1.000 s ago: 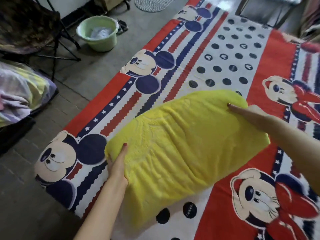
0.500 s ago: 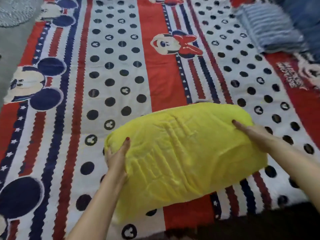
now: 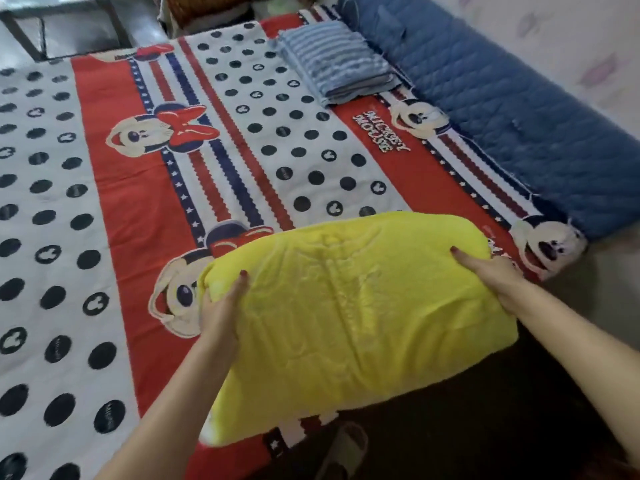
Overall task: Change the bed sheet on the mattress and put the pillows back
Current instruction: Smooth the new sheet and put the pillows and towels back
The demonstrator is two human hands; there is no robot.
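While the patterned bed sheet (image 3: 242,161) already lies spread flat over the mattress, a yellow pillow (image 3: 353,306) is carried low over the near edge of the bed, its far long side over the sheet and its near side overhanging the dark floor below. Left hand (image 3: 221,313): grips the pillow's left end, thumb laid on top and the other fingers hidden behind the end. Right hand (image 3: 491,275): holds the right end, fingers lying over the top face and pressing into the fabric. Whether the pillow rests on the sheet or hangs just above it cannot be told.

Stage of the task, as judged from this view: the sheet change appears finished, since the sheet shows no large folds and reaches the far edge beside a blue quilted pad (image 3: 502,98) along the wall. Pillow return is under way; this pillow is not yet set down at its place. A folded striped cloth (image 3: 332,64) lies on the sheet near the far corner, well apart from the pillow. No second pillow is visible, so how many are left cannot be told.
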